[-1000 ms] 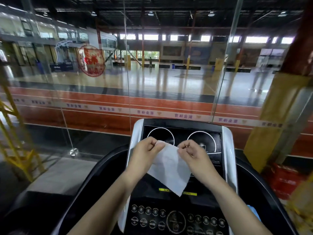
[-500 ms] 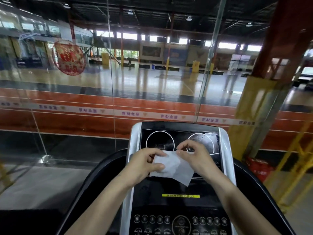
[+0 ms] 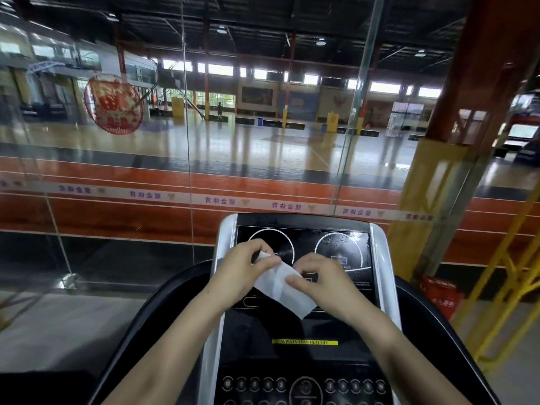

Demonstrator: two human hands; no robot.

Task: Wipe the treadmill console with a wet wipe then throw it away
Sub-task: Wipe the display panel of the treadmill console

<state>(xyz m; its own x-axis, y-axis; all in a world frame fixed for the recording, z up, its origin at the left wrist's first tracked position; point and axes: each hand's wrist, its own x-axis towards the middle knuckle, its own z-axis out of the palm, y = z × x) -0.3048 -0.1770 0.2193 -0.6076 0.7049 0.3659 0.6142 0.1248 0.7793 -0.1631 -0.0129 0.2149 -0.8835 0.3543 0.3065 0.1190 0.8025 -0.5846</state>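
Observation:
A white wet wipe [image 3: 282,289] is folded into a narrow strip and held just in front of the treadmill console [image 3: 304,331], a black panel with silver side rails. My left hand [image 3: 244,268] pinches the wipe's upper left corner. My right hand [image 3: 321,283] pinches its right edge with curled fingers. Both hands hover over the lower part of the dark screen, which bears two white circles; the right circle looks smeared and wet.
A glass wall [image 3: 117,171] stands right behind the console, with a sports hall beyond it. Black handrails [image 3: 152,311] curve down on both sides. A red box [image 3: 441,293] and yellow metal frame [image 3: 502,282] stand at the right. Round buttons [image 3: 304,385] line the console's bottom.
The wipe has been folded from a hanging open sheet into a smaller strip. My hands have shifted slightly, the left up and the right down. The camera view has swung.

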